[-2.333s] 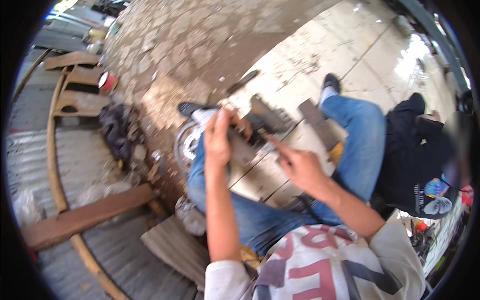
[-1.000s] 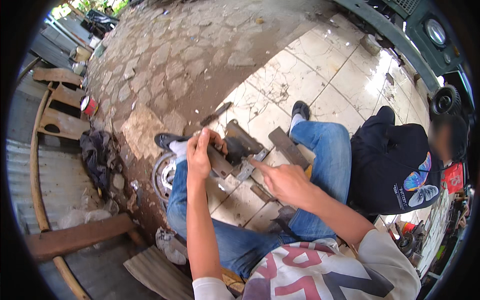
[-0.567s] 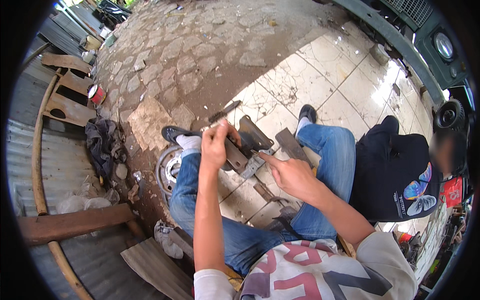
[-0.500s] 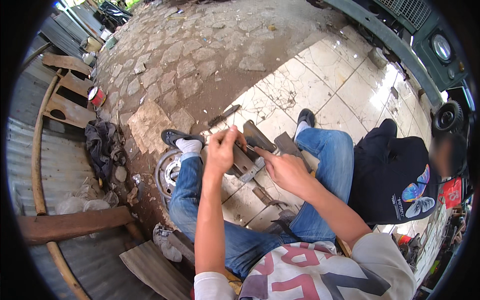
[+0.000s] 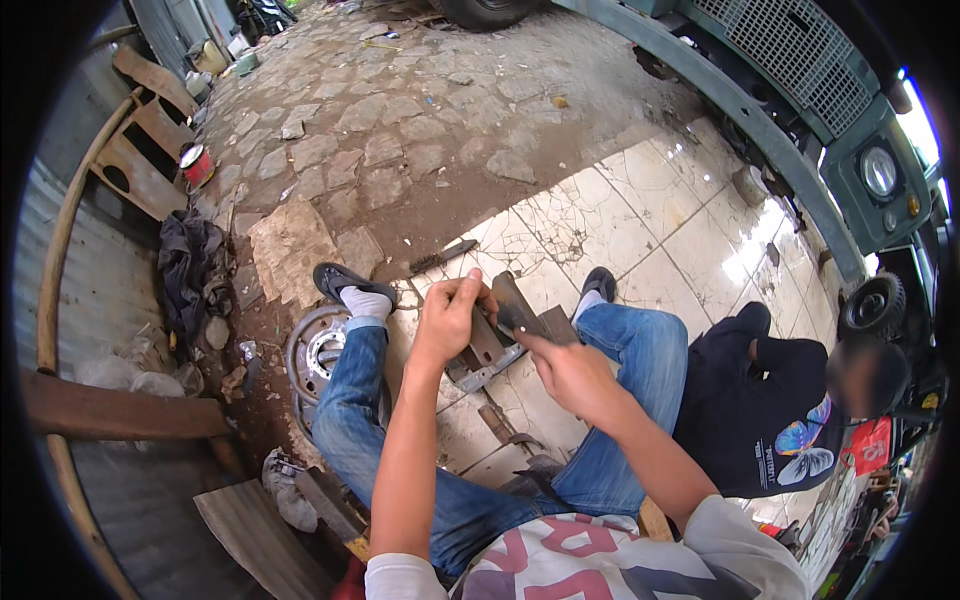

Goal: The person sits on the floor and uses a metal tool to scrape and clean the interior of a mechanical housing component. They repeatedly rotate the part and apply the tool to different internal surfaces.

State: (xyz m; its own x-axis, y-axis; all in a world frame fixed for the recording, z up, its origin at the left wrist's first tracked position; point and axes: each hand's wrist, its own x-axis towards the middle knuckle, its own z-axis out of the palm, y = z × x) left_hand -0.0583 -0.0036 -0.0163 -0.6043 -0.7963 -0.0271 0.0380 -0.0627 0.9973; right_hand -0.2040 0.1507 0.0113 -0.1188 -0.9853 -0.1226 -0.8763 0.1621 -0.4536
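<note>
Brown-grey metal channel (image 5: 486, 346), one, placed between the person's knees, low over the tiled floor (image 5: 640, 215). Long axis runs from the left fingers back toward the lap, veering slightly right; near end points at the person's body. Grey metal strip (image 5: 490, 370), one, at that near end, set crosswise, long axis rising from lower left to upper right; whether the two are joined cannot be told.

Left grip (image 5: 455, 312), bare hand: narrow, fingers curled over the channel's far end, thumb uppermost. Right grip (image 5: 566, 372), bare hand: index finger extended toward the channel, other fingers folded; whether it pinches anything cannot be told.

Dark metal bar (image 5: 514, 298), one, just beyond the channel, slanting from upper left to lower right. Second bar (image 5: 558, 325), grey-brown, beside it, partly behind the right hand. Narrow metal piece (image 5: 497, 424), on the tiles nearer the lap.

Wire brush (image 5: 443, 257), one, dark, lying on the ground beyond the left hand, long axis rising to the right, bristles at the left end.

Wheel rim (image 5: 303, 372), steel, round, beside the left leg. Flat stone (image 5: 293, 252), pale, near the left shoe. Co-worker (image 5: 745, 410), black clothing, low at the right.
</note>
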